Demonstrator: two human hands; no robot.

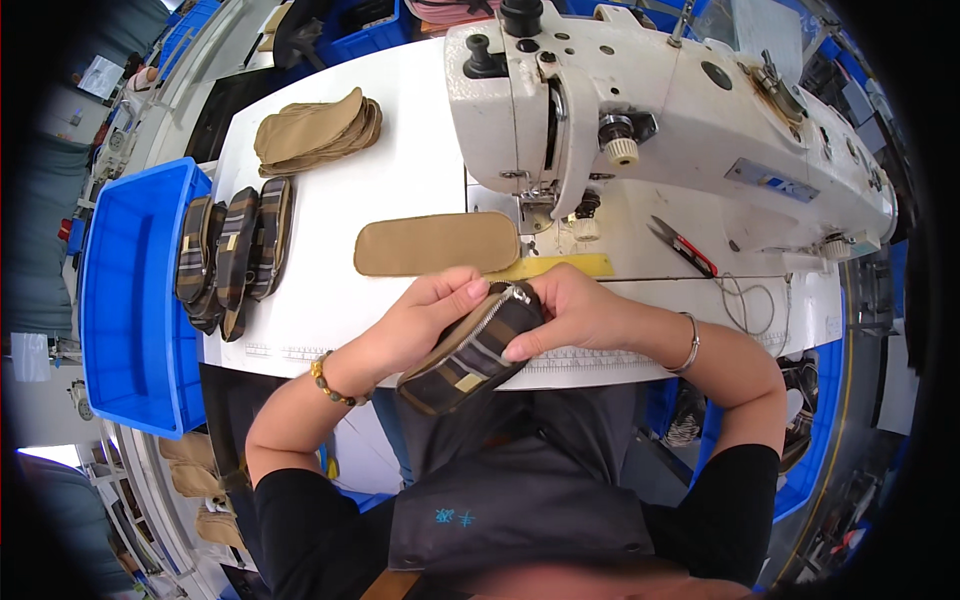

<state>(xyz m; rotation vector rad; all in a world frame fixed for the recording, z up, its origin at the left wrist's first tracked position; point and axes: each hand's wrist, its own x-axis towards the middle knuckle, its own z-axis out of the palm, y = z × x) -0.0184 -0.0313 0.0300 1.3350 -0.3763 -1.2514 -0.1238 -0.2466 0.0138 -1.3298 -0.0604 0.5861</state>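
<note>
Grey apron (500, 525) filling the near view, pouch (468, 368) sitting in both hands, tan panel (437, 245) lying loose

Left hand (418, 318) is pinching the pouch's upper end, thumb and fingers closed next to the zip (486, 317). Right hand (578, 318) is clamping the other side, thumb pressing on the striped wall, fingers mostly hidden behind. Neither grip is showing a gap; both are holding just the pouch, as far as I can tell. Pouch is tilting over the front edge of the white table (410, 140), lower end hanging past it

Progress, my read: zip is looking sewn in and the striped side is looking formed, so mostly put together. Can't tell if the far side is closed, hands and angle are hiding it. Tan panel is lying flat by the sewing machine (640, 90), so that piece is looking unattached. A pile of similar panels (315, 135) is sitting back-left, apparently unsewn too. Several striped pouches (236, 255) are resting at the table's left edge beside the blue bin (135, 300), probably at a similar stage or further

Yellow ruler (570, 266) is lying just past the hands, red-handled snips (690, 252) off to the right, untouched
</note>
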